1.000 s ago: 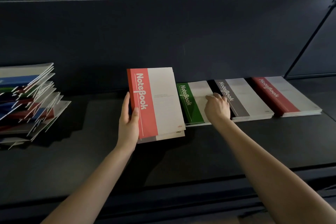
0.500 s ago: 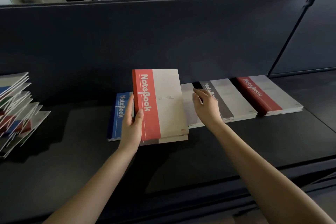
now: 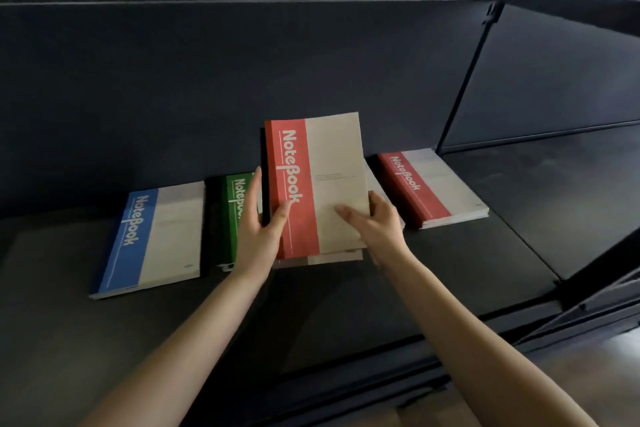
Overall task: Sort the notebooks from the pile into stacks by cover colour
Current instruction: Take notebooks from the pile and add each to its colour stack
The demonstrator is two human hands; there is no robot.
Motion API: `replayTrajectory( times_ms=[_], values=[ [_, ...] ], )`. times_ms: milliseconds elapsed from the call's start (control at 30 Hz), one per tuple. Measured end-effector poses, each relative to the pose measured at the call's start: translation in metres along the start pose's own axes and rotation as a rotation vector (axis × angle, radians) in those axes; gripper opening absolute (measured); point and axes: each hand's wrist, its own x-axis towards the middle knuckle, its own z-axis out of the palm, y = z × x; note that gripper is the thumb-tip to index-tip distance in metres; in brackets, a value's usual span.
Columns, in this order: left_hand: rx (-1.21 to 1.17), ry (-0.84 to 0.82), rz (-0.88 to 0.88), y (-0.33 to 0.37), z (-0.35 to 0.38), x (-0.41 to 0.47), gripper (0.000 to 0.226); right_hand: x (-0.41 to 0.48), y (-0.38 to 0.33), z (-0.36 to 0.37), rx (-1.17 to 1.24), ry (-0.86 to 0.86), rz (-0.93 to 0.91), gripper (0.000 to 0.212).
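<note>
A red-spined notebook [image 3: 329,177] is held tilted up above the dark table, with at least one more notebook under it. My left hand [image 3: 258,229] grips its left edge, thumb on the red band. At its lower right edge my right hand [image 3: 372,222] grips it, thumb on the white cover. Flat on the table lie a blue stack [image 3: 152,236], a green stack [image 3: 235,198] partly behind my left hand, and a red stack [image 3: 433,187] to the right. The grey stack is hidden behind the held notebooks.
A dark partition wall [image 3: 242,80] runs along the back of the table [image 3: 346,302]. A black frame post [image 3: 464,80] rises at the right. The mixed pile is out of view to the left.
My right hand left the grey stack and took hold of the held red notebook. The view swung right, so the mixed pile left the frame.
</note>
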Motion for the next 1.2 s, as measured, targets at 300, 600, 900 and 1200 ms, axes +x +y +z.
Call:
replayTrajectory(
  times_ms=[300, 600, 900, 1200],
  values=[
    [-0.007, -0.016, 0.023, 0.016, 0.085, 0.016, 0.059, 0.032, -0.003, -0.082, -0.13, 0.135, -0.089, 0.025],
    [0.183, -0.008, -0.059, 0.002, 0.116, 0.032, 0.063, 0.068, -0.008, -0.153, -0.501, 0.342, -0.065, 0.02],
    [0.32, 0.091, -0.14, -0.008, 0.123, 0.038, 0.063, 0.087, 0.012, -0.18, -0.928, 0.359, 0.032, 0.037],
    [0.359, 0.128, -0.219, -0.013, 0.125, 0.043, 0.062, 0.091, 0.033, -0.179, -1.048, 0.278, 0.095, 0.059]
  ],
)
